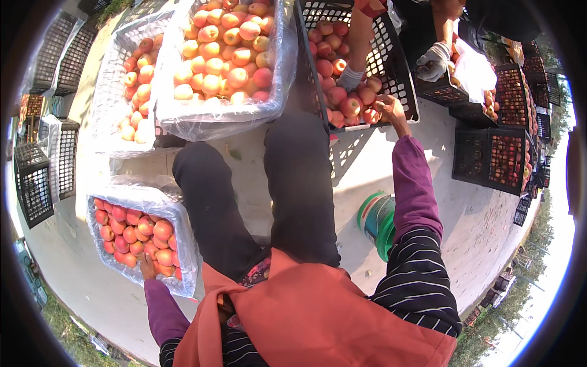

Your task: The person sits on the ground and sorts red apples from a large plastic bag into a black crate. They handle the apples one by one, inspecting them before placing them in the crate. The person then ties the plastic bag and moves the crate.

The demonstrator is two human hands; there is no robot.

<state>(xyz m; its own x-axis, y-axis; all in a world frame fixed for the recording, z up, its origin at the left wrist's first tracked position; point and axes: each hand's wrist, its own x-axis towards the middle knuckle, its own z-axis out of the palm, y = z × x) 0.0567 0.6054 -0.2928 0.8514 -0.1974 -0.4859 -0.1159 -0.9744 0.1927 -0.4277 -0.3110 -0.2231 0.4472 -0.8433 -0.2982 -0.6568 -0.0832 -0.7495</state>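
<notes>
My left hand (147, 267) reaches into a plastic-lined crate (190, 257) of red apples (136, 235) on the ground to my left. Its fingertips touch the apples at the near side; whether they grip one is hard to see. Over the near edge of a black perforated plastic crate (398, 69) at front right, my right hand (392, 110) has bent fingers against an apple (370, 115). A firm hold there cannot be made out. Another person's gloved hand (351, 79) is among the apples in that same crate.
Ahead stands a large plastic-lined crate (279, 103) of paler apples, beside another lined crate (107, 114). A green bucket (373, 220) sits by my right leg. A second gloved hand (433, 62) is at the upper right, near stacked apple crates (472, 153). Black crates (34, 183) stand far left.
</notes>
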